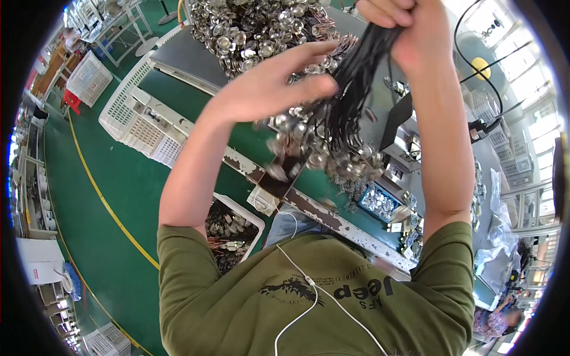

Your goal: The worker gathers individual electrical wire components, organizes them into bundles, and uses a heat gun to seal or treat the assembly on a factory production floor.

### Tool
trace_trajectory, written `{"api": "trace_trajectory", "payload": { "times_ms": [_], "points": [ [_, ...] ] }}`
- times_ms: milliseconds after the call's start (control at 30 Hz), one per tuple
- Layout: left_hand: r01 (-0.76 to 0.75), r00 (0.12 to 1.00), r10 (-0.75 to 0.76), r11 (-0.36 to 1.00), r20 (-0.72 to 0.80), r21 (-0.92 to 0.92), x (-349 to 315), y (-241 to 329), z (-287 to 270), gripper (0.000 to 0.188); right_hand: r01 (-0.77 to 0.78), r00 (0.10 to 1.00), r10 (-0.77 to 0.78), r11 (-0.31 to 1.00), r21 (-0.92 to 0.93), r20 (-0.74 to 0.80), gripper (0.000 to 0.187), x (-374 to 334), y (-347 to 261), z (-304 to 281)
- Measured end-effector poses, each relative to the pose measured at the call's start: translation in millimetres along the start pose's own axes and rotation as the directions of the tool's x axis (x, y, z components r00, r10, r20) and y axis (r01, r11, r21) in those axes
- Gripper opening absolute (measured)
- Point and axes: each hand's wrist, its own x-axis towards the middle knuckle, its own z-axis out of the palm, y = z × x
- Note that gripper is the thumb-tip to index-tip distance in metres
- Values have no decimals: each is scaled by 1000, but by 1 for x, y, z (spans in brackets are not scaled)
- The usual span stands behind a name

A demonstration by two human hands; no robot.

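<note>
High up at the right, my right hand point(409, 32) is closed around a bundle of black wires point(356, 83). The wires hang down from it, and small round metal cups point(356, 163) dangle from their lower ends, partly blurred. To the left of the bundle, my left hand point(276, 86) is open, thumb and fingers apart. Its thumb tip is at the wires; whether it touches them I cannot tell. Beyond my left hand, a large heap of similar metal cups with wires point(255, 32) lies on a grey work surface point(193, 56).
A white bin point(258, 222) holding wired parts stands by my lap. On the bench at the right are a blue tray point(371, 213) of small metal parts and a metal fixture point(409, 145). White plastic crates point(133, 127) stand at the left. A worn metal rail point(320, 210) crosses before me.
</note>
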Motion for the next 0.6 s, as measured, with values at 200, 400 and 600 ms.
{"api": "trace_trajectory", "payload": {
  "times_ms": [200, 400, 600],
  "points": [
    [115, 954, -128, 991, -273, -62, 30, 24, 35, 86, 74, 894, -173, 967, -245, -413, 36, 8, 16, 41],
    [9, 991, -49, 953, -126, -302, 48, -6, 25, 44, 112, 939, -176, 969, -221, -295, 26, 19, 14, 36],
    [-84, 958, -53, 888, -281, -453, 53, -13, 37, 20, -99, 982, -36, 730, -676, -183, 44, 2, 11, 17]
  ]
}}
